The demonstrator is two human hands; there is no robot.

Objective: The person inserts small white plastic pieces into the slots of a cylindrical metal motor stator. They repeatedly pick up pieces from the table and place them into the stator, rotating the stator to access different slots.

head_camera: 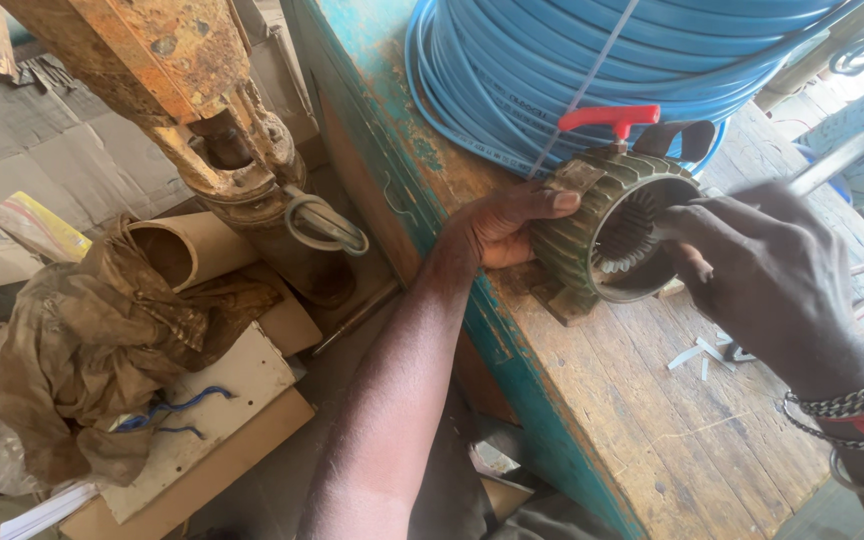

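A green finned motor housing (592, 215) lies on its side on the wooden bench (652, 400), its open end facing me with slotted core teeth inside. My left hand (507, 225) grips its outer left side, thumb on top near a small plate. My right hand (762, 265) is at the rim of the opening and holds a thin metal rod (832, 160) that runs up to the right; its fingers reach toward the core. Chain bracelets and a red thread circle that wrist.
A big coil of blue cable (572, 70) lies behind the housing, with a red-handled tool (612, 118) on it. White scraps (697, 355) litter the bench. Left of the bench's teal edge stand a rusty machine part (212, 120), a cardboard tube (182, 250), dirty rags and boards.
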